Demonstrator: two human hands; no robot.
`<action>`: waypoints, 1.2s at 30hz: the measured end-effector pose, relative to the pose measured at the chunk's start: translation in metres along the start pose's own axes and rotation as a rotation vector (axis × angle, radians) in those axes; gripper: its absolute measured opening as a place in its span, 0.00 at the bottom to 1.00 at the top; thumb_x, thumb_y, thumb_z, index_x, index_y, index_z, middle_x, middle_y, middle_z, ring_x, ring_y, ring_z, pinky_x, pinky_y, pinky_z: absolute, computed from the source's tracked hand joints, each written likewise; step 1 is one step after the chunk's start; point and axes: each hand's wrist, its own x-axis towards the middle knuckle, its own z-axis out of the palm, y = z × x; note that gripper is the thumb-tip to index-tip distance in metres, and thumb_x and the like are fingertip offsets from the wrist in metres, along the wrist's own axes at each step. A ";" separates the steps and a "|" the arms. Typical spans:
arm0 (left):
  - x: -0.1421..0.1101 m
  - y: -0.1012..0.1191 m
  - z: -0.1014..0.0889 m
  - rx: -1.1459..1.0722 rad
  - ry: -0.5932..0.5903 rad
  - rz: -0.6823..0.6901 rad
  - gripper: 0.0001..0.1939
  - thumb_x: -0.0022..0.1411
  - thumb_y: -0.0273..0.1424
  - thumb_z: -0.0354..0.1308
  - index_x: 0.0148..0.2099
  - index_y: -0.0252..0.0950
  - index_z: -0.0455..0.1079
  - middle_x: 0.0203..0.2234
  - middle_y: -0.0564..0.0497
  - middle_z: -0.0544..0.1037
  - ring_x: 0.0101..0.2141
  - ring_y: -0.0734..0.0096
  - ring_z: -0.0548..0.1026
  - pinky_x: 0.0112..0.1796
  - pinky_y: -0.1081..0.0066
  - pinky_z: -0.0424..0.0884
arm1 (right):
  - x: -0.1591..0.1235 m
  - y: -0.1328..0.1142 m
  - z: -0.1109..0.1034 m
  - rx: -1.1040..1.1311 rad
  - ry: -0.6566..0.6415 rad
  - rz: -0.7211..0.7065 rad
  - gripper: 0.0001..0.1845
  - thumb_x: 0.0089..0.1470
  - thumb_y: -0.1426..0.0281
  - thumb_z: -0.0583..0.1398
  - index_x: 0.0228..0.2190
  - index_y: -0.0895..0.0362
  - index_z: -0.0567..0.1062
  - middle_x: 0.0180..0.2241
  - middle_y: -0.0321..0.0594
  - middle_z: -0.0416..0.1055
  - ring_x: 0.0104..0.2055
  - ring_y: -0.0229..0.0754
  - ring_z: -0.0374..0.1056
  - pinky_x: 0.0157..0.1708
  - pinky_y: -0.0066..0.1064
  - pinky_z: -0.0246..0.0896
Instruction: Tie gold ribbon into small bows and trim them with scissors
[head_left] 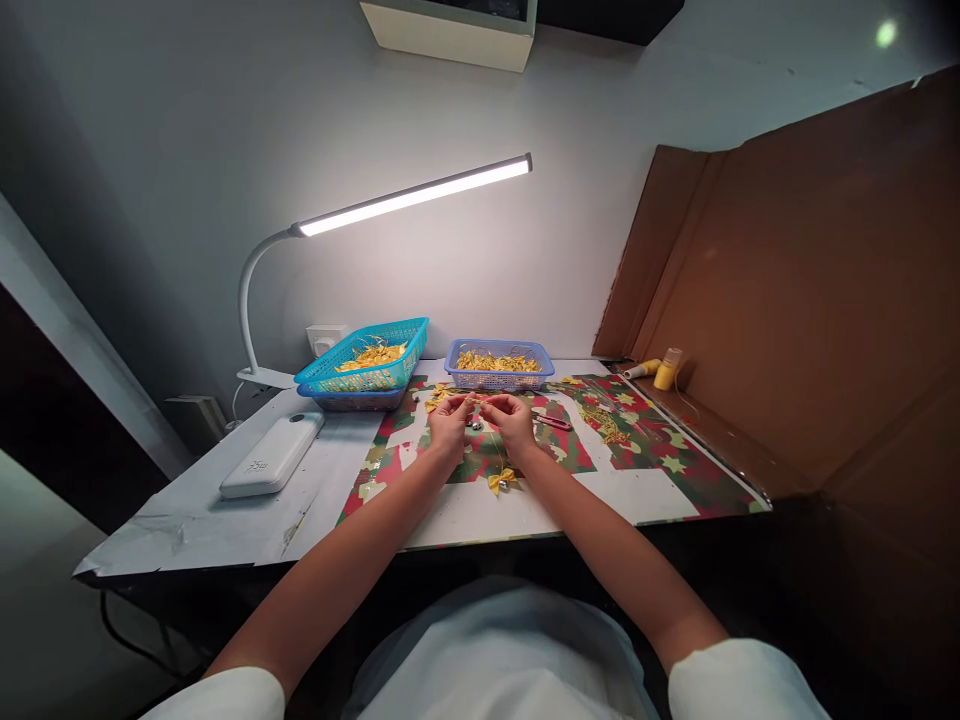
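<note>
Lamp (416, 197) glares white; wall (487, 270) bright beneath; corners dim, edges stretched.

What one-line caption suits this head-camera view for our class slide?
Hands close together before a lit lamp, yellow bow nearby, purple basket of yellow pieces behind.

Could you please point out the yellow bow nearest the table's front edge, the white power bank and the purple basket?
Yellow bow (496, 482): head view, on its ribbon.
White power bank (274, 457): head view, on its top face.
Purple basket (498, 381): head view, on its front wall.
</note>
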 end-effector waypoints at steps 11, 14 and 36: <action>-0.005 0.002 0.001 -0.052 -0.065 -0.066 0.22 0.34 0.38 0.74 0.30 0.33 0.70 0.24 0.54 0.75 0.23 0.79 0.71 0.25 0.78 0.64 | 0.005 0.007 -0.001 0.061 0.106 0.033 0.18 0.27 0.62 0.71 0.23 0.57 0.74 0.23 0.36 0.75 0.27 0.39 0.70 0.35 0.35 0.69; -0.004 0.001 0.001 -0.029 -0.077 -0.055 0.21 0.35 0.39 0.73 0.30 0.34 0.71 0.26 0.52 0.77 0.25 0.77 0.72 0.25 0.77 0.65 | 0.005 0.008 -0.001 0.072 0.102 0.042 0.18 0.27 0.62 0.71 0.23 0.57 0.74 0.24 0.36 0.75 0.28 0.39 0.71 0.36 0.36 0.69; 0.005 0.030 -0.018 0.961 -0.353 0.903 0.06 0.56 0.38 0.65 0.33 0.43 0.79 0.33 0.50 0.78 0.38 0.66 0.73 0.44 0.64 0.65 | 0.002 -0.010 -0.010 -0.021 0.040 0.043 0.13 0.30 0.65 0.69 0.21 0.58 0.74 0.22 0.33 0.71 0.27 0.36 0.67 0.34 0.32 0.66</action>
